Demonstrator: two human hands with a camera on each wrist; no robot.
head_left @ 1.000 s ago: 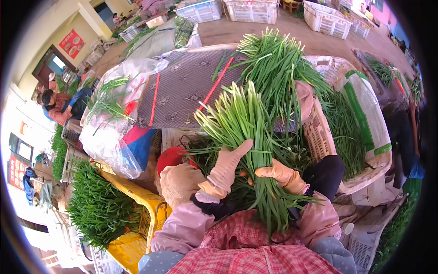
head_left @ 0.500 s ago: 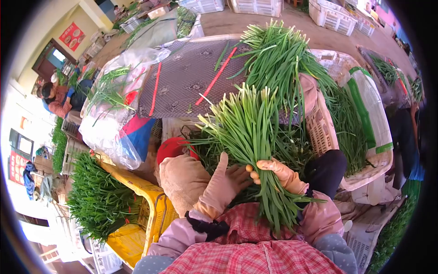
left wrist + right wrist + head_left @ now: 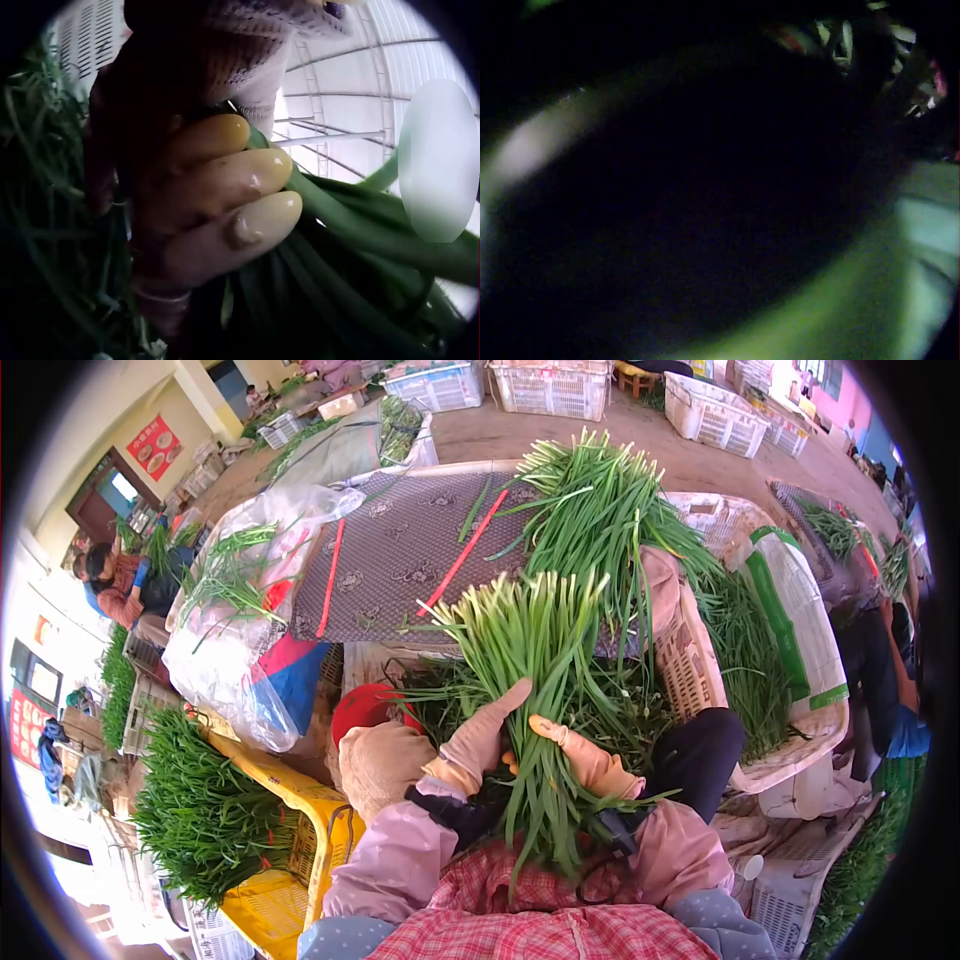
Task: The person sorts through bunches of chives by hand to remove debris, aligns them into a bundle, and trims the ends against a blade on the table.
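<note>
Head view: left hand (image 3: pixel 478 740) again grips chive bundle (image 3: pixel 530 645).

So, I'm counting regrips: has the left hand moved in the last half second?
Yes. Judged against the red tub, the left hand has moved up, away from the body, back onto the bundle of green stalks.

Work clothes
Tan rubber gloves (image 3: pixel 482 728) cover left grip (image 3: pixel 470 745) and right grip (image 3: pixel 585 758); pale pink sleeves (image 3: pixel 400 855), red checked apron (image 3: pixel 540 935).
</note>
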